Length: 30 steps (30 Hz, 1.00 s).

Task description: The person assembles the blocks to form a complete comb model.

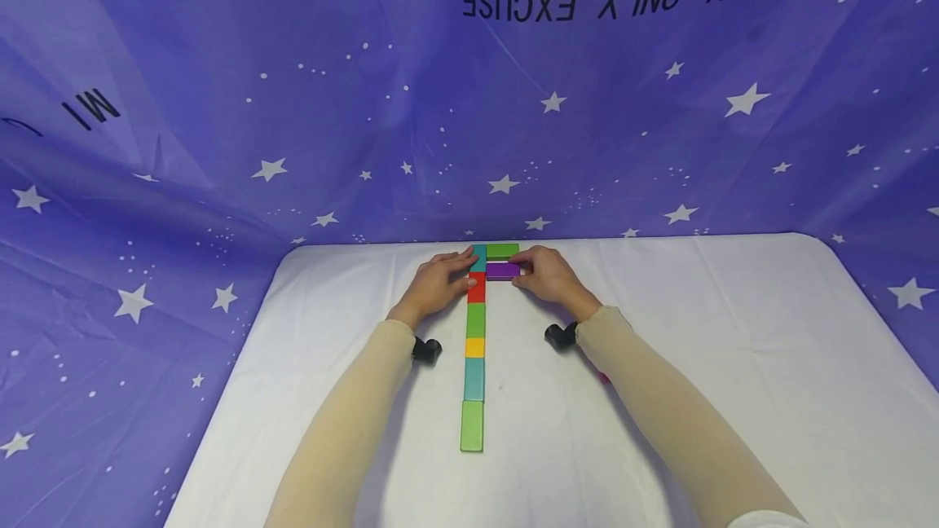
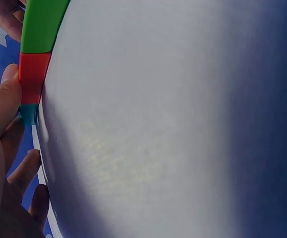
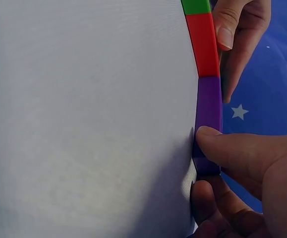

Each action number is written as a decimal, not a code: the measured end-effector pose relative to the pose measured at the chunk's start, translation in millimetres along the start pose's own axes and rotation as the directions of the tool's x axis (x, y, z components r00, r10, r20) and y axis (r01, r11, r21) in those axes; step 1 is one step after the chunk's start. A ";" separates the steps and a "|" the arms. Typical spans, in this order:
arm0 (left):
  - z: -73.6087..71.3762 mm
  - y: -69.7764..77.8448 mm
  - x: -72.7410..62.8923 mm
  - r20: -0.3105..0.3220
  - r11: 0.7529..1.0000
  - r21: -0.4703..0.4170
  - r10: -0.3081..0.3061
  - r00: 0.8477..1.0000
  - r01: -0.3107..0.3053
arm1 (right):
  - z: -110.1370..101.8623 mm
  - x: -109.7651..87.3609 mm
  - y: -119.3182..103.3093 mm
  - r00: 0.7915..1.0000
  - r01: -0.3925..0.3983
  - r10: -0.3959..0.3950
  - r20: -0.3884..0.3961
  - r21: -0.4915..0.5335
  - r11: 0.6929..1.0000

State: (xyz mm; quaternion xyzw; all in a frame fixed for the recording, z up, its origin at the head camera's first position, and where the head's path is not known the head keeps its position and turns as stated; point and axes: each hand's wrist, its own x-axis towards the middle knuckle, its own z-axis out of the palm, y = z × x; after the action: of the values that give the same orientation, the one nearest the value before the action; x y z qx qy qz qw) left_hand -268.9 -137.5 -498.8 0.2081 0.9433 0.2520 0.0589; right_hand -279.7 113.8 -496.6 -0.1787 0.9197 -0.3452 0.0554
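Observation:
A straight row of coloured blocks runs toward the person, with a teal block [image 1: 479, 257] at the far end and a red block [image 1: 477, 290] after it. My left hand [image 1: 434, 288] steadies that end, its thumb against the red block [image 2: 32, 79] and a fingertip on the teal one. To the right, a purple block [image 1: 503, 270] lies crosswise, its end meeting the row. My right hand [image 1: 548, 277] pinches the purple block [image 3: 210, 104] by its outer end between thumb and fingers. Just beyond it, a green block [image 1: 503, 251] lies crosswise too.
Nearer the person, the row continues with a green block [image 1: 476, 320], a yellow block [image 1: 475, 347], a teal block [image 1: 474, 380] and another green block [image 1: 472, 426]. A white cloth [image 1: 734, 349] covers the table, whose far edge meets a purple starry curtain [image 1: 601, 137].

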 end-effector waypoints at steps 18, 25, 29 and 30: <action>-0.5 2.4 0.5 0.004 1.000 0.016 0.014 1.000 -0.014 | 1.5 -0.1 1.6 1.000 0.004 -0.004 -0.015 -0.003 1.000; 0.8 2.0 0.0 -0.001 1.000 0.009 0.023 1.000 -0.023 | -6.3 -9.2 4.9 0.999 -0.033 0.034 -0.020 0.046 0.998; 0.1 1.2 -1.0 0.000 0.999 0.015 0.035 0.999 -0.035 | -16.8 -20.9 5.1 0.998 -0.042 0.044 -0.035 0.053 0.998; -0.2 0.9 -1.3 0.000 0.999 0.019 0.037 0.999 -0.037 | -20.3 -24.5 4.6 0.998 -0.039 0.041 -0.036 0.054 0.998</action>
State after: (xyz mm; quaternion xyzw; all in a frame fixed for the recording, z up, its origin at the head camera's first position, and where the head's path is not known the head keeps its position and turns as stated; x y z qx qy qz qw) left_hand -267.5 -137.4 -498.2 0.2260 0.9416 0.2441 0.0519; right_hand -262.8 138.5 -484.8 -0.1520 0.9144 -0.3717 0.0500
